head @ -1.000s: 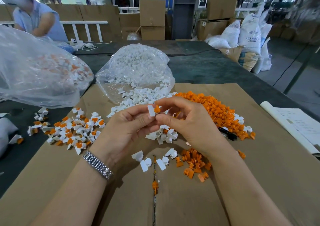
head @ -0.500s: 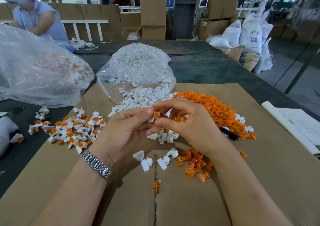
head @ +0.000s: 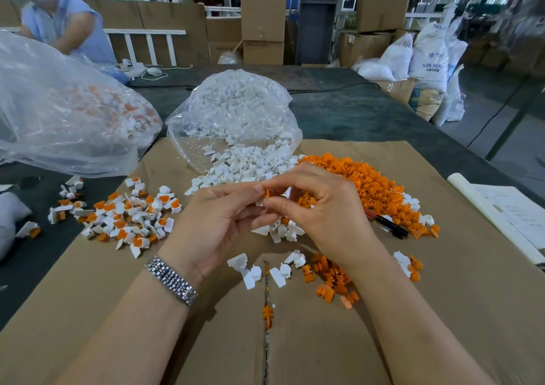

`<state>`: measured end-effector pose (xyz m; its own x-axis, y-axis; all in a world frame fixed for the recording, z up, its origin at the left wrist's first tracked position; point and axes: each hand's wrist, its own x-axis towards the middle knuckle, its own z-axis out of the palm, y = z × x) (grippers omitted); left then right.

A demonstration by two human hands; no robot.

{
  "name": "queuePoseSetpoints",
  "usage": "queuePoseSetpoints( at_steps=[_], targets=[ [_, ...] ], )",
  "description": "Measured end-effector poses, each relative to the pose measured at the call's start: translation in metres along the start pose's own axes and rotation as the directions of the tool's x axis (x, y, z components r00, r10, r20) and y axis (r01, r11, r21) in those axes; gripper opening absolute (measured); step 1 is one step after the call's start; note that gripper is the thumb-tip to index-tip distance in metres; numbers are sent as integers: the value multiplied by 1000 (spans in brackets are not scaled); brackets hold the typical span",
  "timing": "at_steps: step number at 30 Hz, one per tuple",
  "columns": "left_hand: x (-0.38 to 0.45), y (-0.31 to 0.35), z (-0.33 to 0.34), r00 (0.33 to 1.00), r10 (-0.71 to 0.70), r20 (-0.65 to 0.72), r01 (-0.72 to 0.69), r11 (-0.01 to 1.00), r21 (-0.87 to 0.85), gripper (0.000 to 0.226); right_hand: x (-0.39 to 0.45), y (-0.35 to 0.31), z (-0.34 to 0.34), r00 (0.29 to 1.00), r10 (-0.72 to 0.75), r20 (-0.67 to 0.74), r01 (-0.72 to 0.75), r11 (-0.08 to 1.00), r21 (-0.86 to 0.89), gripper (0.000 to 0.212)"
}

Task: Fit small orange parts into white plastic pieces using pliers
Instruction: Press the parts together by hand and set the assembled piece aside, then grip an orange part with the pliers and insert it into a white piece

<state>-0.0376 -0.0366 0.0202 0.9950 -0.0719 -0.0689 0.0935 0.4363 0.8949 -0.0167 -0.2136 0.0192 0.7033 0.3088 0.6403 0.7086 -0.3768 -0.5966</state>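
Both hands meet at the centre of the frame, raised a little over the brown cardboard sheet (head: pixel 442 311) that covers the worktop. Left hand (head: pixel 212 222) pinches a small white plastic piece (head: pixel 260 201) between thumb and fingertips. Right hand (head: pixel 327 210) comes in from the right, its thumb and forefinger closed on a small orange plastic part (head: pixel 267 193) that stands roughly upright, its long axis near vertical, touching the white piece's upper right side. The fit, I judge, turns on pressing the orange part leftward and down into the white one. Black-handled pliers (head: pixel 389 225) lie untouched at centre right, beside the loose orange pile (head: pixel 368 187), nearer the right hand.
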Motion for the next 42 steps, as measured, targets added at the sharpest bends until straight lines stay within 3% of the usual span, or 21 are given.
queuePoseSetpoints(
  at_steps=[15, 25, 29, 31, 32, 34, 36, 37, 39, 42],
  targets=[
    [-2, 5, -3, 1000, -18, -1, 18, 1000, 16, 10, -1, 5, 0, 999, 31, -16, -32, 999, -5, 20],
    [2, 4, -12, 990, -115, -83, 123, 987, 99, 30, -3, 4, 5, 997, 61, 53, -57, 995, -79, 22],
    [2, 4, -13, 990, -95, -99, 109, 983, 145, 24, 0, 2, -4, 969, 225, 101, -229, 973, 24, 33],
    [3, 5, -14, 990, -87, -108, 99, 989, 107, 21, 2, 7, -15, 938, 346, -16, -347, 937, -46, 32],
    [4, 6, -16, 991, -76, -113, 86, 992, 90, 21, 3, 12, -22, 911, 405, -82, -413, 890, -191, 33],
    [5, 8, -19, 993, -36, -114, 45, 996, 78, 20, 1, 23, -33, 814, 567, -124, -541, 664, -517, 44],
    [6, 9, -22, 994, -7, -108, 15, 997, 71, 24, -1, 29, -38, 667, 739, -99, -596, 449, -666, 56],
    [7, 10, -23, 995, -2, -104, 9, 998, 68, 24, -2, 30, -38, 617, 783, -78, -596, 401, -696, 60],
    [8, 9, -24, 996, 1, -89, 5, 998, 66, 25, -2, 30, -36, 597, 801, -54, -577, 381, -723, 58],
    [9, 9, -25, 997, 7, -75, -3, 998, 58, 24, -1, 29, -33, 638, 768, -51, -529, 390, -754, 42]
  ],
)
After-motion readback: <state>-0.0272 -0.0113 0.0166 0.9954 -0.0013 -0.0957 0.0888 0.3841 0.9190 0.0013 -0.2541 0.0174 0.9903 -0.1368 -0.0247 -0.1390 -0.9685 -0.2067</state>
